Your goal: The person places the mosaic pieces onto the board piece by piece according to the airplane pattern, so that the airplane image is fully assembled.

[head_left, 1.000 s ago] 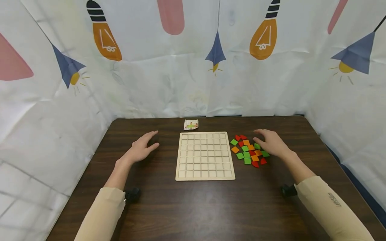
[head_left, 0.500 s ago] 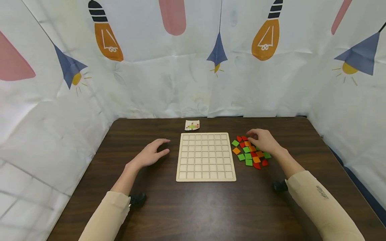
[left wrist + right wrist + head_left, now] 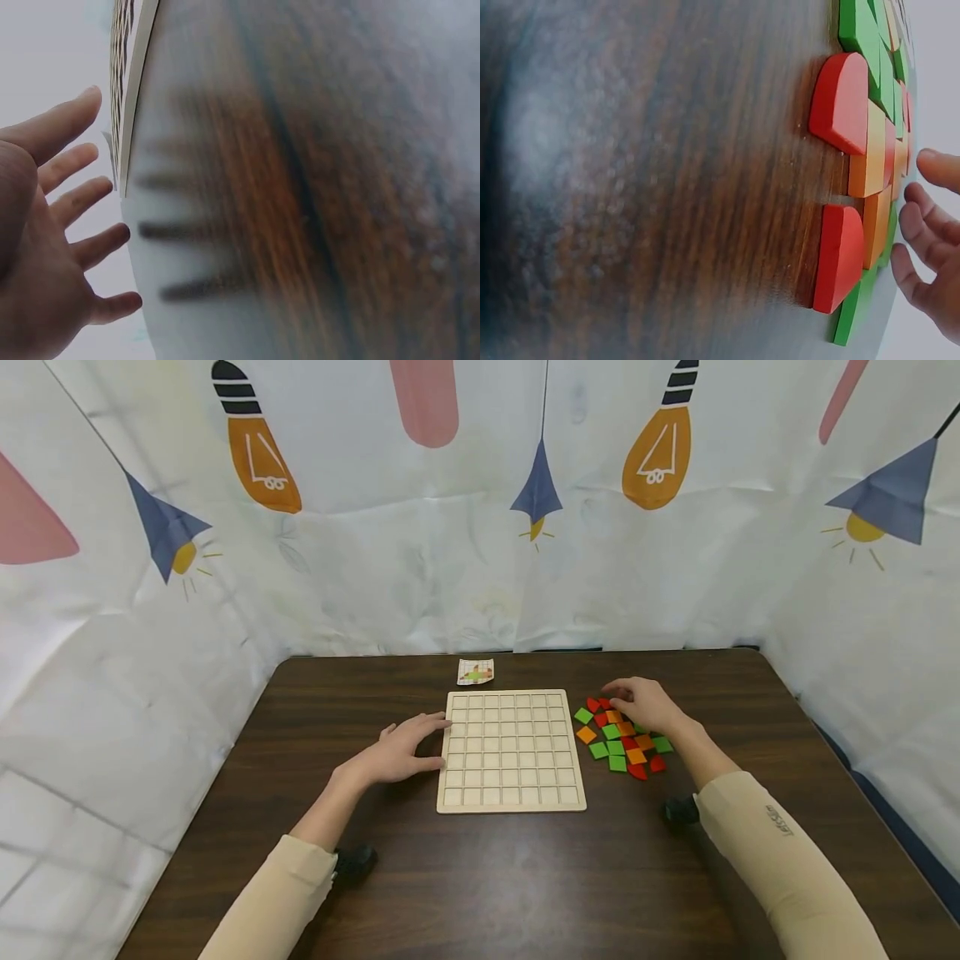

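A pale wooden grid board point(image 3: 510, 752) lies flat on the table. My left hand point(image 3: 393, 753) is at its left edge, fingers and thumb spread, the tips at the rim; the head view does not settle whether they touch it. In the left wrist view the left hand point(image 3: 52, 240) holds nothing. To the board's right is a cluster of flat green, orange and red pieces, among them a rounded red piece point(image 3: 841, 105). Over the cluster's far side hovers my right hand point(image 3: 647, 703), its fingers loosely bent. The right wrist view shows its thumb point(image 3: 939, 166) apart from the fingers.
A small card point(image 3: 476, 672) with a coloured grid picture lies behind the board. The dark wooden table point(image 3: 510, 885) reaches back to a white curtain point(image 3: 420, 577) printed with lamps and bulbs.
My left hand has moved right, from the bare table to the board's left edge. My right hand has shifted left over the pieces, and its fingers have drawn closer together.
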### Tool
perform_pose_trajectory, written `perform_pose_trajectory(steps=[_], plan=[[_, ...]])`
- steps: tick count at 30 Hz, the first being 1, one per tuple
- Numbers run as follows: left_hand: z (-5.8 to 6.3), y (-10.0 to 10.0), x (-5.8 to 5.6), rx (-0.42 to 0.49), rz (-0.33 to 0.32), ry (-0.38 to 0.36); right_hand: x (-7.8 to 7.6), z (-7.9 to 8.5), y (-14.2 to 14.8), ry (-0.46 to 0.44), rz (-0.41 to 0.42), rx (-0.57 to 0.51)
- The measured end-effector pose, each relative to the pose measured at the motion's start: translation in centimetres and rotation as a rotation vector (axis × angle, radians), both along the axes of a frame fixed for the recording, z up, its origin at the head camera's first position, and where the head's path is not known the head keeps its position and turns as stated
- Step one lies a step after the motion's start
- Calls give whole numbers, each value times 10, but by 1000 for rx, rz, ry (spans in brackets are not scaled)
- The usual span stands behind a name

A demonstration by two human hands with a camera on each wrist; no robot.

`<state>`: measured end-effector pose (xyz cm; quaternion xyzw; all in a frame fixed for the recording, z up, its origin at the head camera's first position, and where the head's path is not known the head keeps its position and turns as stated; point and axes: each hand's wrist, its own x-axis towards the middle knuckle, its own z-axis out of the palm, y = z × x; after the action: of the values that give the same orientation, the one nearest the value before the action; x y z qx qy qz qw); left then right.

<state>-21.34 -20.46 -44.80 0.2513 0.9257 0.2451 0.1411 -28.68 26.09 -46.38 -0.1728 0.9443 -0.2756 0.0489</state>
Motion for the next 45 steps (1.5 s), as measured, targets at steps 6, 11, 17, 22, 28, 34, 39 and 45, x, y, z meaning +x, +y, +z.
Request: perform_pose_trajectory(steps=[6,11,17,22,28,34,39,45], plan=[[2,2,1,-24,-54,-39,-2,1,0,-9,26,12],[3,3,1,-30,-70,-67,-2,2,-1,-22,34,21],[2,1,0,-48,-85,-89,-2,3,-2,-38,21,44],[3,1,-1,-43,-90,-110,-2,3,-1,-34,20,62],[2,0,-2,-46,-84,-129,-1,3,-1,-20,33,77],[0,1,-2,-51,-77,-134,-1,1,-3,-2,41,62],[3,0,-1,-47,-76,-136,-2,-1,-7,4,32,51],[2,1,-1,-59,-73,-131,-2,-1,-10,2,3,72]])
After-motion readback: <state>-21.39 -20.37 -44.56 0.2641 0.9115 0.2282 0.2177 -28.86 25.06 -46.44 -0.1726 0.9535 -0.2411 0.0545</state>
